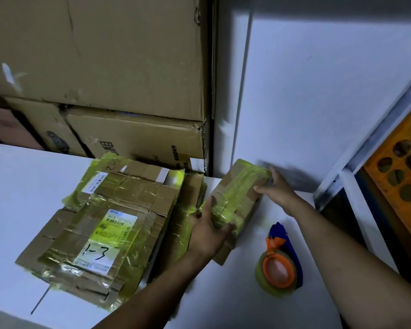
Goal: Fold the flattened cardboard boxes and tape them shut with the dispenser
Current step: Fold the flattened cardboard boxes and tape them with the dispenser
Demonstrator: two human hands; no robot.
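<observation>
— What are the grips doing?
— The left grip is clasping the near end of the small taped box. The right grip is holding the far end, its blurred fingers seemingly curling round the corner.
— And where is the box?
— Toward the back right corner of the desk. The tape dispenser is lying just right of it, nearer the front edge. The flattened boxes are lying stacked at the left.

The white table carries a stack of flattened boxes and, apart, a tape dispenser.
</observation>
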